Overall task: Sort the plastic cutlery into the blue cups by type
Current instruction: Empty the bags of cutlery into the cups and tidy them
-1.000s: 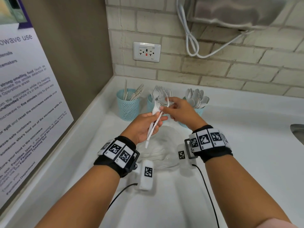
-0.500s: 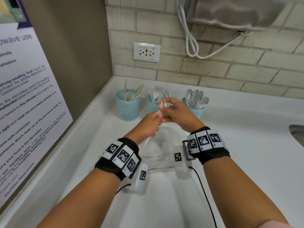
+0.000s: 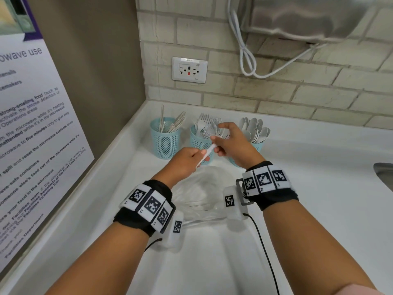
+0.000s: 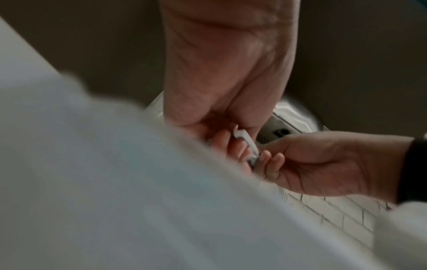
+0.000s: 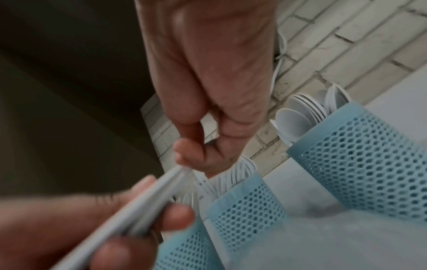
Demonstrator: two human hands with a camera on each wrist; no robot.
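Three blue mesh cups [image 3: 165,139] stand in a row at twelve o'clock on the white counter [image 3: 308,209], holding knives, forks and spoons. Both hands hover before the middle cup. The left hand [image 3: 185,160] pinches white cutlery handles [image 3: 205,155]; the right hand [image 3: 236,141] pinches their upper end, probably forks. A clear plastic bag [image 3: 197,194] lies beneath. Brick wall [image 3: 297,99] behind.

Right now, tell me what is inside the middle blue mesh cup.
The middle blue mesh cup holds white plastic forks, tines up. The right hand covers the cup's right side, so anything there stays hidden.
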